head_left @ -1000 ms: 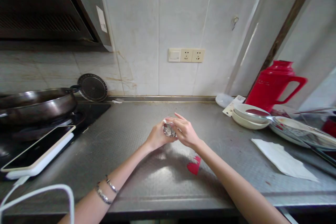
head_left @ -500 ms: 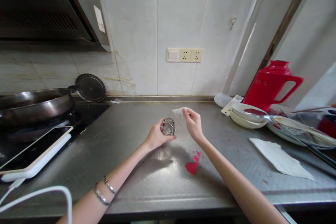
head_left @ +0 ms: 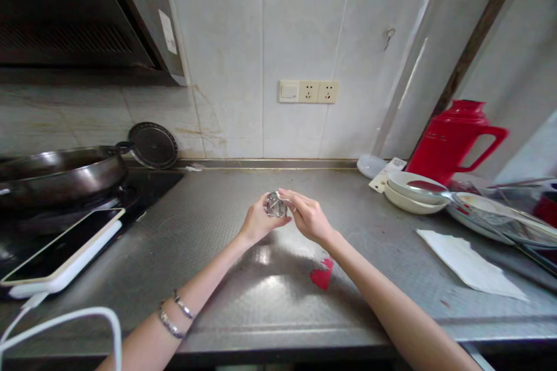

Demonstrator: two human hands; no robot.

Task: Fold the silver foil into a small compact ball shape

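Above the middle of the steel counter [head_left: 209, 278], my left hand [head_left: 257, 221] grips a small clear glass vessel [head_left: 274, 205] from its left side, fingers and thumb curled around it. I cannot tell which end of it faces me. My right hand [head_left: 308, 217] is at the right side of the glass, its fingers bent over the edge and touching it. A small white scrap [head_left: 281, 195], like tissue or film, shows by the right fingertips, mostly hidden. Torn red paper or film [head_left: 322, 274] lies on the counter below my right wrist.
A pan [head_left: 65, 173] stands on the black hob at left, with a phone on a white power bank [head_left: 65, 246] and a cable in front. At right are a red thermos [head_left: 452, 142], stacked white bowls [head_left: 411, 200], plates and a folded tissue [head_left: 470, 264].
My right hand has moved left and slightly down, from holding the white scrap apart from the glass to touching it. My left hand keeps its grip on the glass.
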